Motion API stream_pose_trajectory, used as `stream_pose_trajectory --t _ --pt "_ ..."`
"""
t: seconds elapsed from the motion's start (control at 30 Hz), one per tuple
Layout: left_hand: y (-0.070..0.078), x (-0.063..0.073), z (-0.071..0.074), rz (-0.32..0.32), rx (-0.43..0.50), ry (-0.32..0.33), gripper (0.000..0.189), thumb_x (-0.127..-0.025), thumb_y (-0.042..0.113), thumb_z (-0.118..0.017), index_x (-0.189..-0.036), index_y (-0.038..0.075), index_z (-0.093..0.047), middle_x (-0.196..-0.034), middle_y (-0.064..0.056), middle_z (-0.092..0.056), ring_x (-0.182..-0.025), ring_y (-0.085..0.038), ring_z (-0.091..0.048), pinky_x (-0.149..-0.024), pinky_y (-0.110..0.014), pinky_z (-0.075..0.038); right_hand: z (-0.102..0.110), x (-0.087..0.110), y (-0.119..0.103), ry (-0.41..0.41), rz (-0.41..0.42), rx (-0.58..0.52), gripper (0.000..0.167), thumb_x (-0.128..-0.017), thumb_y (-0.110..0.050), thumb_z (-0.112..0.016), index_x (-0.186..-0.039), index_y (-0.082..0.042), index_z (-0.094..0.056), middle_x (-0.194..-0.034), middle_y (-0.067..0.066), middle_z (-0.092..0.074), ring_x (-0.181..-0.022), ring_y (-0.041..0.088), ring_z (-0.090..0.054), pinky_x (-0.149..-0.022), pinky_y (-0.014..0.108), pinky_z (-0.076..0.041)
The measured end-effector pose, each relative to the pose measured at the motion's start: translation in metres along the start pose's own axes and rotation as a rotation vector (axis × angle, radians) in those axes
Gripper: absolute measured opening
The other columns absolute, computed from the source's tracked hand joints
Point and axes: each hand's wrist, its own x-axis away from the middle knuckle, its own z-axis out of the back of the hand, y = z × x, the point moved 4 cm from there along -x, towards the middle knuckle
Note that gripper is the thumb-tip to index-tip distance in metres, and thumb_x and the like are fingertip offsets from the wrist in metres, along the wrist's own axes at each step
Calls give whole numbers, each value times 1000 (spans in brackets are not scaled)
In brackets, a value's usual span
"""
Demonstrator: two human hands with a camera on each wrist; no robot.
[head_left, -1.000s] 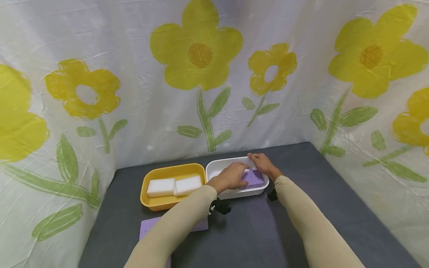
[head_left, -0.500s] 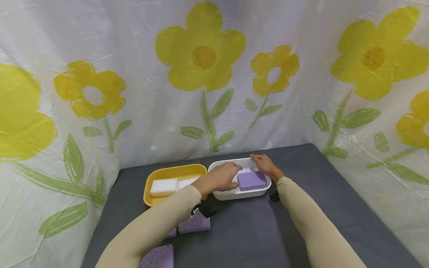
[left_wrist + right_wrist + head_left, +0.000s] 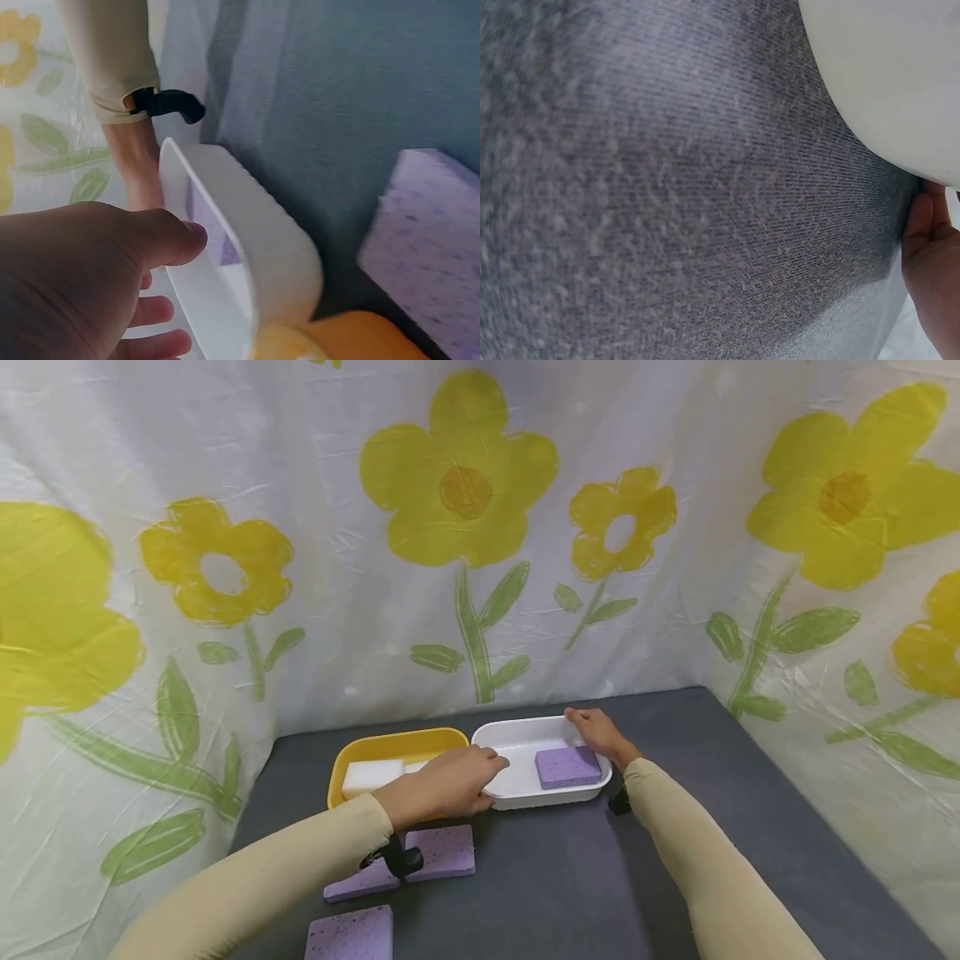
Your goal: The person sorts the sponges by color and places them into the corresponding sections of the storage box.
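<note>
The left hand (image 3: pixel 456 777) has moved leftward off the purple sponge (image 3: pixel 567 767), which now lies alone at the right end of the white tray (image 3: pixel 517 764), lower centre of the head view, and so seems released. Palm down, that hand hovers where the yellow tray (image 3: pixel 397 742) adjoins, fingers loosely parted, empty. The right hand (image 3: pixel 600 735) touches the white tray's far-right rim; whether it grips, I cannot tell.
</note>
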Motion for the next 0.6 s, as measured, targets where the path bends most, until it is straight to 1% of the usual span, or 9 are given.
stream_pose_trajectory --t 0.07,0.13,0.27,0.37,0.43,0.6 --pt "0 12 1 2 5 4 45 -92 25 -87 -130 8 -70 -111 -6 -74 -94 -22 -72 -83 -39 -63 -1 0 1 0 2 7 64 -119 -43 -41 -156 7 -54 -162 30 -52 -153 50 -46 -128 61 -36" --pt "1 23 1 12 3 -8 43 -92 25 -87 -128 9 -69 -108 -5 -73 -92 -22 -71 -80 -39 -63 -1 0 1 0 3 10 64 -119 -44 -40 -156 7 -54 -162 31 -51 -153 51 -46 -128 62 -36" --pt "4 43 1 18 -5 -22 46 -92 28 -89 -129 10 -70 -111 -5 -74 -97 -22 -72 -81 -39 -63 -1 0 0 -1 13 21 64 -119 -44 -39 -156 7 -54 -162 31 -51 -153 51 -46 -128 63 -36" --pt "6 57 1 6 -7 -13 45 -92 29 -89 -128 10 -70 -108 -4 -73 -96 -21 -71 -81 -39 -62 -2 1 -2 -4 18 26 64 -120 -44 -39 -157 6 -54 -162 31 -51 -153 52 -45 -128 63 -36" --pt "8 66 0 -3 -9 -15 43 -92 30 -89 -126 11 -70 -104 -2 -71 -92 -18 -68 -81 -36 -61 -2 2 -2 -10 14 29 64 -120 -43 -38 -157 6 -53 -163 31 -50 -154 52 -44 -128 63 -36" --pt "18 83 -5 -52 -60 -36 41 -91 31 -90 -122 11 -72 -103 -1 -73 -88 -14 -68 -81 -31 -61 -1 2 -3 -21 9 33 64 -120 -44 -37 -158 6 -52 -164 32 -49 -155 52 -43 -128 64 -35"
